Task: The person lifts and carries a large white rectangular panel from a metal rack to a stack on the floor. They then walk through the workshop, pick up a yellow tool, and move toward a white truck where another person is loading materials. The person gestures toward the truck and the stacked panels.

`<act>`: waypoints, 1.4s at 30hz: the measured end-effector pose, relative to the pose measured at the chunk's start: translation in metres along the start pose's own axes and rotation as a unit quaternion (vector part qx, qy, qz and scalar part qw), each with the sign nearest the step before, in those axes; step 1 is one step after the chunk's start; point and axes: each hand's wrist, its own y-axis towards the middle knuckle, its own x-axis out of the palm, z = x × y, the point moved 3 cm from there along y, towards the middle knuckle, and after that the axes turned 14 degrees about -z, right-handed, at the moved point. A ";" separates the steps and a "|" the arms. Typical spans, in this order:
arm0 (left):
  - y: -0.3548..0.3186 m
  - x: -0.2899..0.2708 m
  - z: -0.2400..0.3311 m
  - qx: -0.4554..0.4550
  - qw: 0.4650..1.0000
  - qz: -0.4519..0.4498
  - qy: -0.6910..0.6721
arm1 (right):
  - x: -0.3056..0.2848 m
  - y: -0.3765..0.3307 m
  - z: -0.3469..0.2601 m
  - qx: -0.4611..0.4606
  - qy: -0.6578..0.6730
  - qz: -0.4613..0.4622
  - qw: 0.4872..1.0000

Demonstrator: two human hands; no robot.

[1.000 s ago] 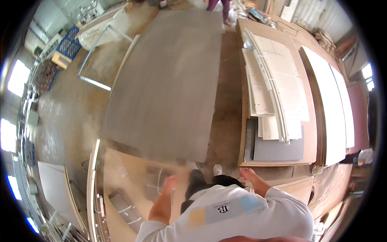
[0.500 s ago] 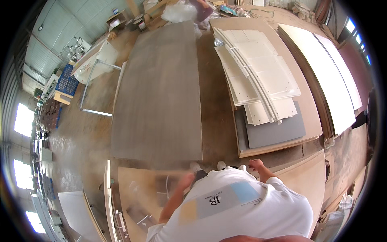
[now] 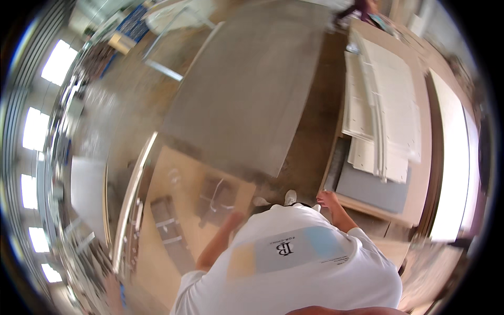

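Note:
My left hand (image 3: 234, 220) hangs at my left side, smeared by motion, so its fingers cannot be made out. Nearest to it is a pale wooden board (image 3: 190, 173) bearing dark strapped bundles: one short and wide (image 3: 216, 199), another long and narrow (image 3: 170, 231). By my right hip, my right hand (image 3: 327, 199) has loosely bent fingers, slightly apart, with nothing visible in them. Just beyond it lies a stack of boards (image 3: 420, 121). A grey panel (image 3: 373, 189) and several cream panels (image 3: 391, 89) with long strips rest on that stack.
Ahead lies a large grey-brown sheet (image 3: 247, 84), a floor gap (image 3: 310, 126) separating it from the right-hand stack. White sheets (image 3: 454, 163) are piled farther right. A metal frame (image 3: 164, 69) stands at the far left. Another person (image 3: 359, 9) shows at the top edge.
My view has swung left and downward, bringing more of the wooden board and its bundles into sight. Another person has appeared at the top. Both hands stay by my sides.

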 end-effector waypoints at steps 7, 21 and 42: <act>-0.037 0.037 -0.013 -0.054 0.932 0.115 -0.339 | 0.042 -0.012 -0.050 0.019 -0.077 -0.041 0.996; -0.069 0.085 -0.123 -0.136 0.873 0.185 -0.430 | 0.145 0.009 -0.144 0.003 -0.281 -0.064 0.958; -0.144 0.056 -0.167 -0.170 0.738 0.308 -0.576 | 0.303 0.060 -0.226 -0.031 -0.505 -0.131 0.853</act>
